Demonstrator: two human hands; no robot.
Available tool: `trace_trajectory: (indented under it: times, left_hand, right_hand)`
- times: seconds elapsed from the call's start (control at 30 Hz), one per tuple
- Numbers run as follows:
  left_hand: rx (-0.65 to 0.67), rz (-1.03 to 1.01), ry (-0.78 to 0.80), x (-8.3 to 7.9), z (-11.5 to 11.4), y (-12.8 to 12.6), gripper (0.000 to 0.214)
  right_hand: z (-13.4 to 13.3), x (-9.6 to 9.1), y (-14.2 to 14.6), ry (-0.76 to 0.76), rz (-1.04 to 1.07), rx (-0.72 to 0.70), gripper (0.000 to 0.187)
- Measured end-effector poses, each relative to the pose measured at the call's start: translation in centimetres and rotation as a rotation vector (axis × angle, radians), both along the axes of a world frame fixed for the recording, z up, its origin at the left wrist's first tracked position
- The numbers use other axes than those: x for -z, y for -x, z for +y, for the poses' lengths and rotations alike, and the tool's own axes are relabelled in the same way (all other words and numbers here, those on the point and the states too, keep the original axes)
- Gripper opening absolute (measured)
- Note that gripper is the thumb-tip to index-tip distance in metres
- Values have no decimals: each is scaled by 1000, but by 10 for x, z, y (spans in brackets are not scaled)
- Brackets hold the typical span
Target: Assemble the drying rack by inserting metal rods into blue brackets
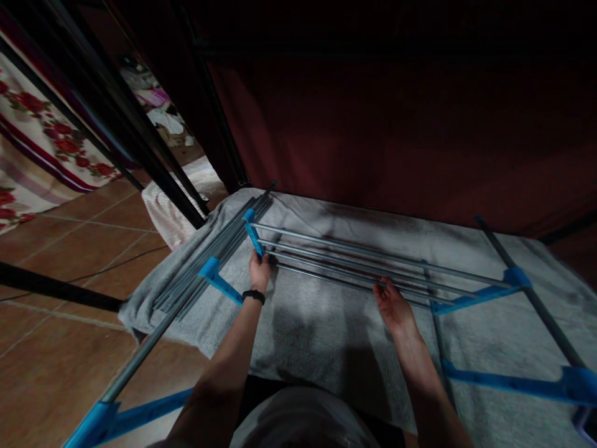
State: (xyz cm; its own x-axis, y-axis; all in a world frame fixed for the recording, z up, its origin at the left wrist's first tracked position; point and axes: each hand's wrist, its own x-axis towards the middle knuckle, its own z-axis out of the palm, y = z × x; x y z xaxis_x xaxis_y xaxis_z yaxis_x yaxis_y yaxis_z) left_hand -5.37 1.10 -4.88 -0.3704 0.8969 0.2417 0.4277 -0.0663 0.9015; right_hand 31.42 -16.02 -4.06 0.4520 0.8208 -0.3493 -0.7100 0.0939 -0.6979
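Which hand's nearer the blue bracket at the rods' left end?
Left. Left hand grips the blue bracket; right hand rests midway along the grey rods, apart from it.

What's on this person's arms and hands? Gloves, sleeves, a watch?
No gloves, no sleeves in view: both forearms are bare. The left hand has a slim black band around its wrist. The right hand and its wrist wear nothing. No rings show, though the light is dim.
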Motion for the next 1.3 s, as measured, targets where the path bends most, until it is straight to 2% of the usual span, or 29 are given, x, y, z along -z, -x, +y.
trace_trajectory:
  times: [0.17, 0.5, 0.73, 1.1, 1.3]
  left_hand:
    - [-36, -101, 18, 2, 9, -4, 18]
    - [-103, -196, 29, -8, 13, -10, 18]
    - [-143, -254, 17, -10, 17, -11, 19]
    - [-121, -271, -8, -7, 15, -10, 13]
    - [-142, -262, 14, -7, 21, -12, 11]
  right_hand:
    - [1, 0, -1, -11, 3, 22, 12]
    - [0, 0, 0, -14, 5, 37, 14]
    - [1, -3, 10, -35, 11, -59, 21]
    - [3, -6, 9, -32, -62, -15, 25]
    - [2, -7, 7, -43, -74, -26, 26]
